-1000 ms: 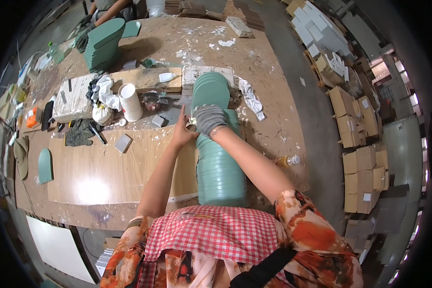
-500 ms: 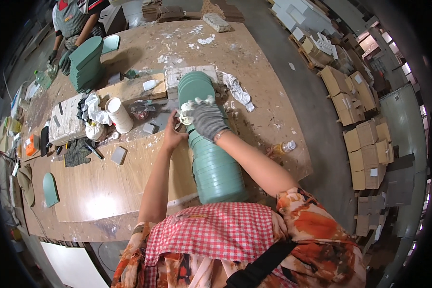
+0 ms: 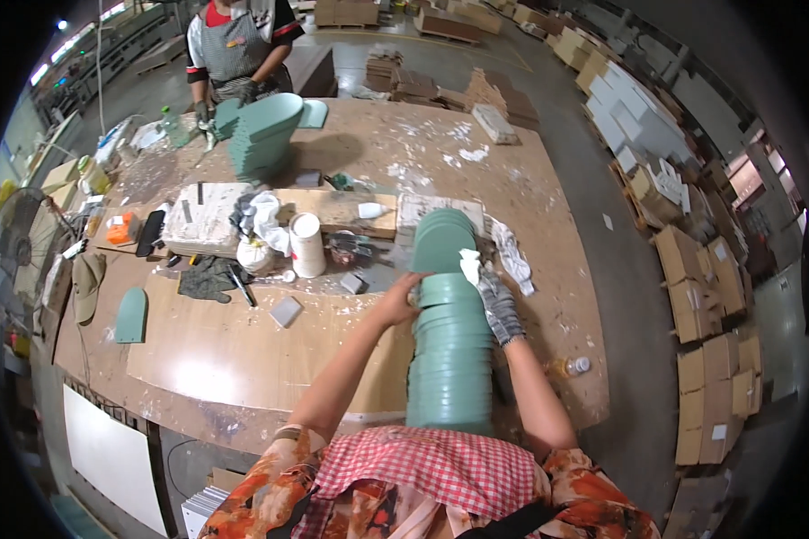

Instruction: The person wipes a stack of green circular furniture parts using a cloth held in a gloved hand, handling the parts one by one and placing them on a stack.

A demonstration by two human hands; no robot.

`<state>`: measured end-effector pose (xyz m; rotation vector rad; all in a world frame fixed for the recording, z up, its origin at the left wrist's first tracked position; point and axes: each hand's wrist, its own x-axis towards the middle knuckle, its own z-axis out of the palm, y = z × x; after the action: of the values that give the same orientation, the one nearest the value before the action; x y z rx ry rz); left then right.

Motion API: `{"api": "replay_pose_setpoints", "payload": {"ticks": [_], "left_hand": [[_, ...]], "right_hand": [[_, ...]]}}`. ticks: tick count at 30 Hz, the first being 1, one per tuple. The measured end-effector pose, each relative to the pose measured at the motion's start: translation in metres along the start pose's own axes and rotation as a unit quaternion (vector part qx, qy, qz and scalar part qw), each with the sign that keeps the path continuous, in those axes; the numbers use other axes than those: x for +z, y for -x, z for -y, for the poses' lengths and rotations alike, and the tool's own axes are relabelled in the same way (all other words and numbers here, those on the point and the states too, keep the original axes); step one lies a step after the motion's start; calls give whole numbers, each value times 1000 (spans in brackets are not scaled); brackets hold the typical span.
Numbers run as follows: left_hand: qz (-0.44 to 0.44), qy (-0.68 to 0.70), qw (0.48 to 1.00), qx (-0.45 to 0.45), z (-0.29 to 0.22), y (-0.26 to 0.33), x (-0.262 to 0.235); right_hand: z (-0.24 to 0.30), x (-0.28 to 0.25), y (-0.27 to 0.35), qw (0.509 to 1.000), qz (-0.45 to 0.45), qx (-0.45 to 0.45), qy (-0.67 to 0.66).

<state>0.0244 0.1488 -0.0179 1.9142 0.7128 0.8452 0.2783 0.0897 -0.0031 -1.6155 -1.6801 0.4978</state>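
Note:
A long row of green round-ended panels (image 3: 449, 377) leans in overlapping layers in front of me. Several further panels (image 3: 445, 241) fan out beyond them against a white block. My bare left hand (image 3: 399, 300) is curled around the left edge of the front panels, with its fingertips hidden at their upper edge. On the right edge lies my right hand (image 3: 497, 305), in a grey knit glove. A crumpled white cloth (image 3: 470, 264) sticks out from its closed fingers, over the panels' upper right corner.
Across the table a co-worker (image 3: 243, 54) in dark gloves handles another green stack (image 3: 265, 135). A white cylindrical container (image 3: 307, 247), a grey glove (image 3: 208, 278) and a single green panel (image 3: 131, 314) lie to the left. A small bottle (image 3: 571, 366) lies near the right edge.
My right hand has moved from across the panels' face to their right edge, cloth still in it. My left hand has come to rest on the left edge. The view has tilted up.

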Motion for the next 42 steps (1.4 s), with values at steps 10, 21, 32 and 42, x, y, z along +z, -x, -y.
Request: {"api": "replay_pose_setpoints", "payload": {"ticks": [10,21,32,42], "left_hand": [[-20,148,987,-52,24,11,3],[-75,167,979,-92,31,9,10],[-57,124,989,-52,34,6,14],[-61,175,977,-110,42,-4,20]], "right_hand": [[102,17,-16,981,38,-46,184],[171,45,-52,838,262,-52,476],[139,103,-57,775,299,-50,554],[90,9,-53,919,198,-49,338]]}}
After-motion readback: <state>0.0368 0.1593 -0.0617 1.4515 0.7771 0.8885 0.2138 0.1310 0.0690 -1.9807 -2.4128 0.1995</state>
